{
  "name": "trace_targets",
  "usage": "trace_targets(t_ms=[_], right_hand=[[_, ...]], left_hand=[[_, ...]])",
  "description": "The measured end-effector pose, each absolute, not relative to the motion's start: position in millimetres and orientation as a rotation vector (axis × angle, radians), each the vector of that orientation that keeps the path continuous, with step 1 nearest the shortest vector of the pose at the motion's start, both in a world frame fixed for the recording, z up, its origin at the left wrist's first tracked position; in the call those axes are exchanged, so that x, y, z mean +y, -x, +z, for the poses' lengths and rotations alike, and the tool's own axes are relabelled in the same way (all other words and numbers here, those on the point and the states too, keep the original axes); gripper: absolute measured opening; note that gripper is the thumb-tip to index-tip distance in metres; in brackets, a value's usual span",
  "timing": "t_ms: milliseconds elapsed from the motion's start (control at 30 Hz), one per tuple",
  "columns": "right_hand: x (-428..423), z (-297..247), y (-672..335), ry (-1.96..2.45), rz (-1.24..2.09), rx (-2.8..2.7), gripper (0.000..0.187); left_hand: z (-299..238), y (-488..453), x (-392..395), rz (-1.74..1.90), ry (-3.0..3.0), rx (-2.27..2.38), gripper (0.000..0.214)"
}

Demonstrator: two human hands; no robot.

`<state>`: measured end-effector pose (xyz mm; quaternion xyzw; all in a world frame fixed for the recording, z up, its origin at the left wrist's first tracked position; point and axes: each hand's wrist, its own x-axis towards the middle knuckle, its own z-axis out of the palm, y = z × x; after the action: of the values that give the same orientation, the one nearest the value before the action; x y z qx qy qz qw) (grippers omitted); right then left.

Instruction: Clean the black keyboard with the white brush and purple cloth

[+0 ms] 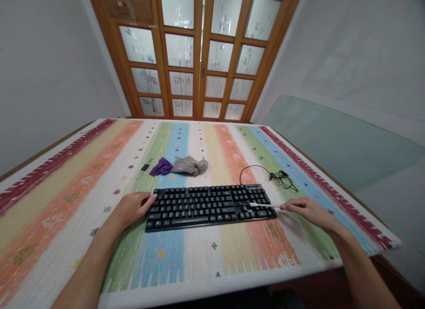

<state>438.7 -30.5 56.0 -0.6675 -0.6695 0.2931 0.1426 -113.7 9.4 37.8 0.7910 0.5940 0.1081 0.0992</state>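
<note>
Head view: the black keyboard lies across the near middle of the striped, cloth-covered bench. The left hand is at its left end, thumb on the edge; whether those fingers grip it I cannot tell. The right hand has its fingers closed on a slim pale stick, its tip over the keys towards the right. Beyond lie a purple cloth, a grey cloth and a looped black cable
</note>
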Motion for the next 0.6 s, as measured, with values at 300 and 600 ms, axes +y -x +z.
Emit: trace_targets(t_ms=[300,600], right_hand=[[-27,58,-449,2.009,0.774,-1.855,0.049],[-32,65,-465,2.084,0.617,-1.786,0.044]], left_hand=[[36,115,11,0.295,-2.352,1.741,0.048],[34,116,11,0.313,-2.356,1.74,0.048]])
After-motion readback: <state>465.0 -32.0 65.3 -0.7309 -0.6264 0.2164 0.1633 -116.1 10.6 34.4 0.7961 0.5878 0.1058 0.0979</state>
